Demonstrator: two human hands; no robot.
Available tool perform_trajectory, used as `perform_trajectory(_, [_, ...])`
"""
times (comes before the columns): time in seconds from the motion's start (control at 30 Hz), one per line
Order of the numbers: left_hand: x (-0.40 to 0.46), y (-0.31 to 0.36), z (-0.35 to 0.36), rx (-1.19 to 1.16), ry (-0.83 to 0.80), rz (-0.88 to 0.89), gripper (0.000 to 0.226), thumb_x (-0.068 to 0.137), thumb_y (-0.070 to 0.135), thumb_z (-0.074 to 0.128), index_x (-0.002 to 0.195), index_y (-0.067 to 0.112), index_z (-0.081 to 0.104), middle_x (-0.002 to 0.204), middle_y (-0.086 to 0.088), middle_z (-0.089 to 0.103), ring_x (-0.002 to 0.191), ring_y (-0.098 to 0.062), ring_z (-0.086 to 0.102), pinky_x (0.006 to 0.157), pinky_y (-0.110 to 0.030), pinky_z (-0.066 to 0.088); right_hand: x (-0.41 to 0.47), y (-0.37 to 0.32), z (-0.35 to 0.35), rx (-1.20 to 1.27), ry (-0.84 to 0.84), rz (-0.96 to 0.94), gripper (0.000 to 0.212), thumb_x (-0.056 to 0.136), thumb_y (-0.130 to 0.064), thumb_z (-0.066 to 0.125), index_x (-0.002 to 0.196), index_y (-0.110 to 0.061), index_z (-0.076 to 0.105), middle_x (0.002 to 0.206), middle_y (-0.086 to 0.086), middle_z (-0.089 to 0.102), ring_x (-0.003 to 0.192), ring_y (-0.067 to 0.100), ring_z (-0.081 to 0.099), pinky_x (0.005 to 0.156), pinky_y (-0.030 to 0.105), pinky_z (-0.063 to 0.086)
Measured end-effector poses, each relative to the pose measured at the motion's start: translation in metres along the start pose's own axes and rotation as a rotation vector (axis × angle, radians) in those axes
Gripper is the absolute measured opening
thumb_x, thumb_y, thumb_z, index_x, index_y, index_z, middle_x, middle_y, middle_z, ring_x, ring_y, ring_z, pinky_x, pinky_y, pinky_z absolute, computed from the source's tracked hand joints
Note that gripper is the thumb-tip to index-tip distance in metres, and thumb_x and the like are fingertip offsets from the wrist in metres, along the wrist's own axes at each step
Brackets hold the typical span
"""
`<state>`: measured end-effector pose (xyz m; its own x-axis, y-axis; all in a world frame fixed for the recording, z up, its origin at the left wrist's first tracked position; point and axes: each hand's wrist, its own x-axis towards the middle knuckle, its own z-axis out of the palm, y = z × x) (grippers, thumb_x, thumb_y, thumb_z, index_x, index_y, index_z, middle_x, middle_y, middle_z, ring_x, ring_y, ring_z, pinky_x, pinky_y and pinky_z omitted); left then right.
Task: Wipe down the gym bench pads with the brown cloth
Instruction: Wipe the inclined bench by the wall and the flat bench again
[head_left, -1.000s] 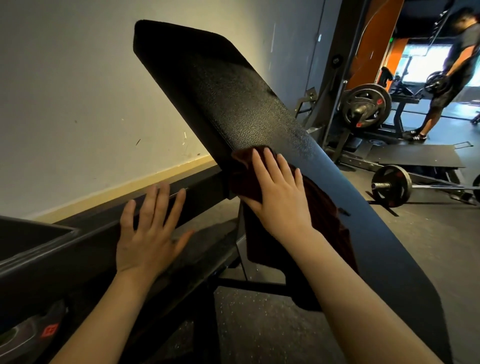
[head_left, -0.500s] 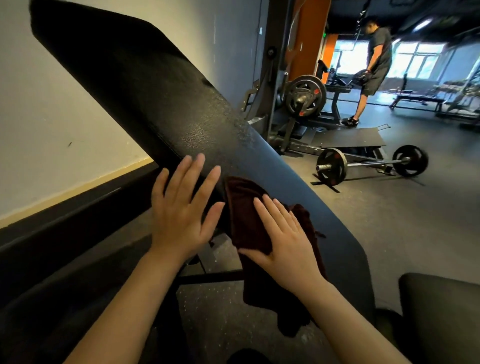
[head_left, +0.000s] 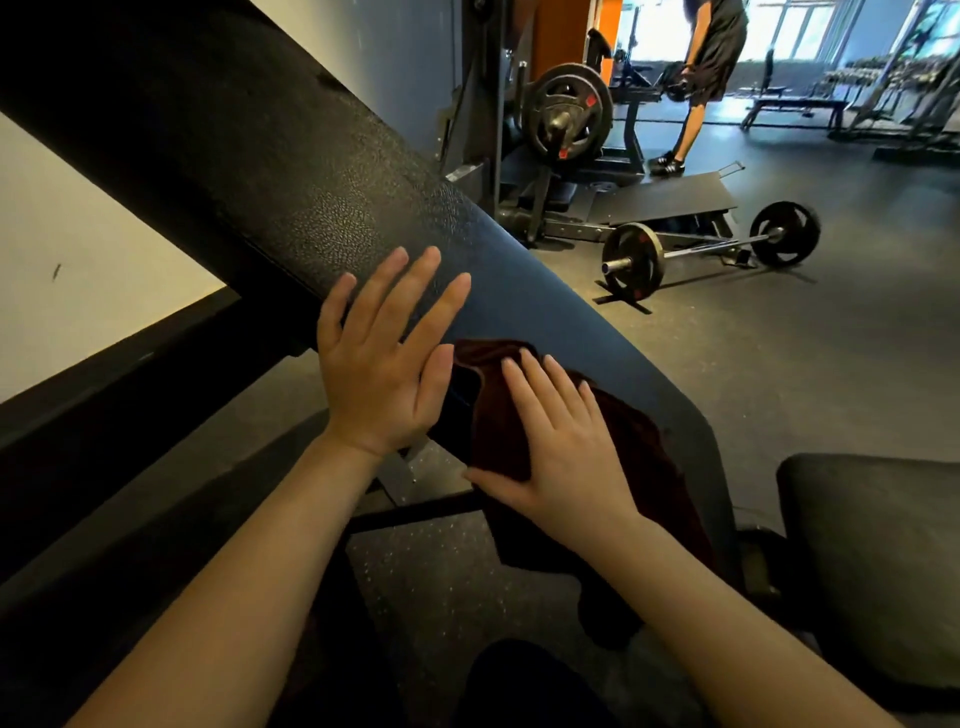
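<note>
Lower down the inclined back pad (head_left: 332, 208) now, her flat right hand (head_left: 566, 441) presses the brown cloth (head_left: 649, 457), left hand (head_left: 379, 374) open beside; seat pad (head_left: 872, 545) seemingly unwiped.

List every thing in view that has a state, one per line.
Back pad: tilted, left hand resting on it.
Brown cloth: pressed flat against the back pad.
Left hand: open, fingers straight.
Right hand: open, flat on the cloth.
Seat pad: untouched.
Barbell: lying on the floor.
</note>
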<state>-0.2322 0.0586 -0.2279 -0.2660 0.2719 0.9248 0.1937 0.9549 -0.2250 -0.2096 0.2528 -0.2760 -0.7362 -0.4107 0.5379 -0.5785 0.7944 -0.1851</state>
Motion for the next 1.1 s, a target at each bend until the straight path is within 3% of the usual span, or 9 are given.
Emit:
perform_trajectory(0.17, [0.000, 0.002, -0.016, -0.068, -0.139, -0.020, 0.053, 0.106, 0.045, 0.024, 0.142, 0.021, 0.054, 0.151, -0.010, 0.047, 0.143, -0.025, 0.038, 0.119, -0.046, 0.009, 0.012, -0.013, -0.003, 0.043, -0.006, -0.056, 0.090, 0.087, -0.068, 0.050, 0.156, -0.017, 0.023, 0.161, 0.010, 0.027, 0.149, 0.032, 0.023, 0.118, 0.054, 0.023])
perform_trajectory(0.33, [-0.012, 0.051, -0.015, -0.042, -0.197, 0.140, 0.051, 0.105, 0.045, 0.034, 0.134, 0.014, 0.062, 0.148, -0.013, 0.049, 0.141, -0.028, 0.041, 0.120, -0.051, 0.006, -0.048, 0.043, -0.003, 0.105, -0.050, -0.061, 0.084, 0.091, -0.071, 0.043, 0.158, -0.026, 0.016, 0.165, 0.000, 0.019, 0.152, 0.020, 0.014, 0.123, 0.046, 0.017])
perform_trajectory(0.53, [-0.023, 0.078, 0.008, 0.013, -0.088, 0.105, 0.055, 0.101, 0.046, 0.029, 0.128, 0.016, 0.067, 0.136, -0.003, 0.062, 0.134, -0.026, 0.049, 0.117, -0.045, 0.016, -0.134, 0.115, 0.003, 0.122, -0.023, 0.006, 0.080, 0.093, -0.069, 0.044, 0.156, -0.023, 0.024, 0.163, 0.001, 0.025, 0.152, 0.019, 0.018, 0.124, 0.040, 0.013])
perform_trajectory(0.7, [-0.024, 0.078, 0.010, 0.009, -0.035, 0.130, 0.053, 0.101, 0.044, 0.030, 0.131, 0.018, 0.066, 0.137, 0.000, 0.062, 0.132, -0.024, 0.051, 0.112, -0.043, 0.023, -0.145, 0.120, 0.010, 0.152, 0.034, 0.045, 0.078, 0.094, -0.066, 0.044, 0.154, -0.020, 0.028, 0.159, 0.006, 0.032, 0.150, 0.023, 0.023, 0.122, 0.045, 0.018])
perform_trajectory(0.87, [-0.022, 0.079, 0.007, 0.018, -0.072, 0.125, 0.055, 0.103, 0.045, 0.027, 0.133, 0.019, 0.064, 0.139, 0.000, 0.060, 0.133, -0.025, 0.051, 0.111, -0.044, 0.026, -0.111, 0.091, 0.002, 0.127, -0.081, 0.073, 0.082, 0.094, -0.073, 0.026, 0.157, -0.023, 0.015, 0.163, 0.003, 0.020, 0.152, 0.026, 0.014, 0.121, 0.053, 0.018])
perform_trajectory(1.0, [-0.020, 0.079, 0.002, 0.014, -0.146, 0.121, 0.061, 0.104, 0.049, 0.018, 0.138, 0.019, 0.060, 0.142, -0.001, 0.057, 0.134, -0.024, 0.049, 0.111, -0.044, 0.026, -0.052, 0.056, -0.008, 0.236, -0.162, 0.122, 0.090, 0.088, -0.080, 0.009, 0.157, -0.023, 0.023, 0.166, -0.004, 0.008, 0.153, 0.016, -0.003, 0.124, 0.046, 0.003])
perform_trajectory(1.1, [-0.020, 0.080, -0.001, 0.023, -0.186, 0.102, 0.061, 0.105, 0.049, 0.019, 0.139, 0.016, 0.059, 0.144, -0.005, 0.056, 0.136, -0.027, 0.047, 0.110, -0.045, 0.027, -0.052, 0.060, -0.011, 0.290, -0.177, 0.095, 0.080, 0.090, -0.078, 0.004, 0.156, -0.034, 0.009, 0.166, -0.011, 0.001, 0.152, 0.009, -0.009, 0.124, 0.044, -0.004])
